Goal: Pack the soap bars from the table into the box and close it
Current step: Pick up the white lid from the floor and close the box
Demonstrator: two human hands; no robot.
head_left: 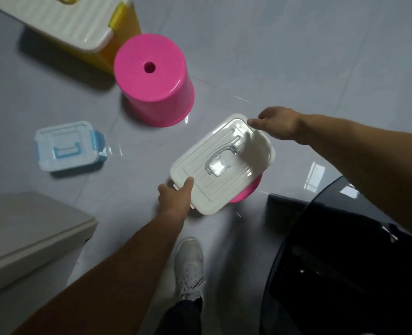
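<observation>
**White Box Held Closed at Both Ends: Latches Unconfirmed**

Nearest the camera, a white sneaker (190, 267) and a dark trouser leg are seen on the grey tiled floor (321, 56). A beige cabinet top (26, 233) occupies the lower left, and a dark glossy table edge (345, 262) the lower right. No soap bars are visible on any surface.

Further out, the white box (221, 163) is positioned at the centre, tilted diagonally, with its lid seated and a clear handle recessed in the top. It is judged to be resting on a pink stool (247, 193), of which only a sliver shows beneath the right edge.

The left hand (176, 194) is applied to the near corner of the box, with the thumb pressed on the lid and the fingers curled under the rim by a latch tab. The right hand (277, 124) is placed at the far corner, with the fingers partly spread over the lid edge; whether anything is gripped there cannot be told, as the area is blurred.

Beyond, a small box with blue clips (69, 146) lies closed on the floor to the left. A second pink stool (154, 81) stands behind, and a large white-lidded yellow bin (79, 22) is at the far upper left.

Progress is judged as late: the packing appears complete, since the lid is on. The contents cannot be verified. What remains is the securing of the end latches, whose state is not discernible.
</observation>
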